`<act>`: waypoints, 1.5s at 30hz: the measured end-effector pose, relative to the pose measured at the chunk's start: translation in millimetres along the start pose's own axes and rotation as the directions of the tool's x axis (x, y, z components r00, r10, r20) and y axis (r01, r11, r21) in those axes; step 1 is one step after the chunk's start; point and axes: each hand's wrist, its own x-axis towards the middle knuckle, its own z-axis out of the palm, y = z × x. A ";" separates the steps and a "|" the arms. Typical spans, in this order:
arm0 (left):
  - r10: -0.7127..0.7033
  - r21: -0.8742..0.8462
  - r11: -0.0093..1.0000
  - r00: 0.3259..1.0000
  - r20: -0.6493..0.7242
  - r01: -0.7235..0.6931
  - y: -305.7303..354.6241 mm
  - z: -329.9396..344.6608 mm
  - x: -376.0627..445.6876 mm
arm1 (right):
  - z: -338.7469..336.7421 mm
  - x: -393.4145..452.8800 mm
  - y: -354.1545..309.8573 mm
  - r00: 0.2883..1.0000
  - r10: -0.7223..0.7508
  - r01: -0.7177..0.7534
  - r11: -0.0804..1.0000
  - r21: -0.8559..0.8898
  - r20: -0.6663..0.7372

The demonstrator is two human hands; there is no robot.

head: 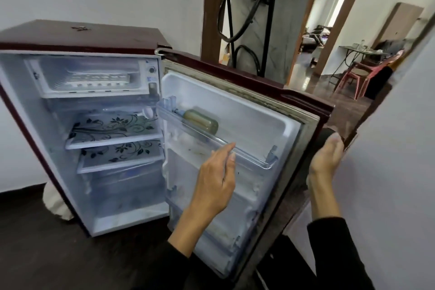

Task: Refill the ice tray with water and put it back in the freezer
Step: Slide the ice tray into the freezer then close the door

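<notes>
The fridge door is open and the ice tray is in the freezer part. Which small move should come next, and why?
Probably reach the left hand up to the ice tray in the freezer compartment and pull it out. That hand is open and holds nothing, while the right hand rests on the edge of the open fridge door.

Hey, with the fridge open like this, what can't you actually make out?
- White ice tray in the freezer compartment, head view: too small to tell water or ice.
- Right hand: fingertips hidden behind the maroon fridge door edge.
- Brownish bottle on the door shelf: contents unclear through plastic.
</notes>
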 end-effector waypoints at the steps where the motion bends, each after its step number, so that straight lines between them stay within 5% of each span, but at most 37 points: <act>1: -0.004 0.005 1.000 1.000 -0.007 0.004 3.7 2.5 -5.9 | 2.5 5.8 -1.8 0.998 0.046 -0.047 0.999 0.014 0.052; 7: -0.034 0.051 0.998 0.998 -0.047 0.036 14.8 4.8 -30.7 | 5.9 15.3 -5.1 0.980 0.132 -0.144 0.987 0.075 0.148; 18: 0.050 0.150 0.989 0.972 -0.231 -0.015 28.6 -10.4 -52.1 | -13.3 -73.6 7.2 0.991 -0.127 0.126 0.992 0.019 0.035; 28: 0.298 0.451 0.891 0.816 -0.494 -0.053 37.2 -68.8 -80.6 | 14.3 -142.5 -6.3 0.951 -0.243 0.224 0.968 0.116 0.192; 36: 0.385 0.599 0.800 0.775 -0.501 -0.010 30.5 -135.6 -85.5 | 69.8 -234.0 0.5 0.823 -0.209 0.166 0.978 0.128 0.528; 45: 0.421 0.740 0.671 0.798 -0.431 0.046 -20.8 -228.3 -64.5 | 129.6 -335.0 4.6 0.669 -0.377 0.231 0.925 0.303 0.640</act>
